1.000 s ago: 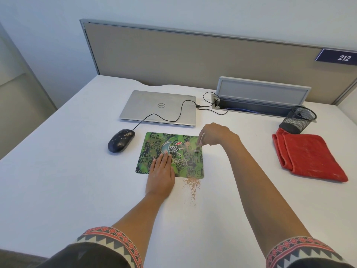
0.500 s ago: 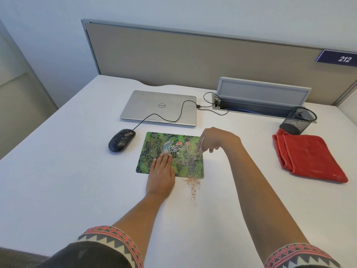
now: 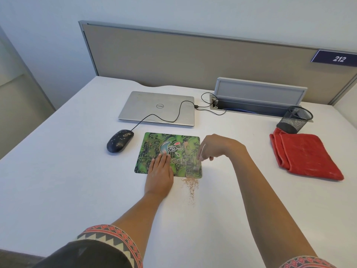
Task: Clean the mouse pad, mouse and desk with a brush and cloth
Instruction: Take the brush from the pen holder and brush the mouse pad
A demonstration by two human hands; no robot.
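Note:
A green patterned mouse pad (image 3: 152,144) lies on the white desk (image 3: 77,180). My left hand (image 3: 159,175) presses flat on the pad's near edge, fingers straight. My right hand (image 3: 214,147) pinches a thin brush (image 3: 199,159) whose blurred bristles touch the pad's near right part. Brown crumbs (image 3: 190,185) lie on the desk just below the pad's right corner, and a few remain on the pad. A black wired mouse (image 3: 119,141) speckled with crumbs sits left of the pad. A folded red cloth (image 3: 305,155) lies at the right.
A closed silver laptop (image 3: 157,108) sits behind the pad, with the mouse cable running across it to a grey cable box (image 3: 258,97). A black mesh cup (image 3: 295,119) stands behind the cloth. A beige partition closes the desk's far side.
My right hand has drawn the brush toward me along the pad's right side, from its far part to its near part. The left hand has stayed put.

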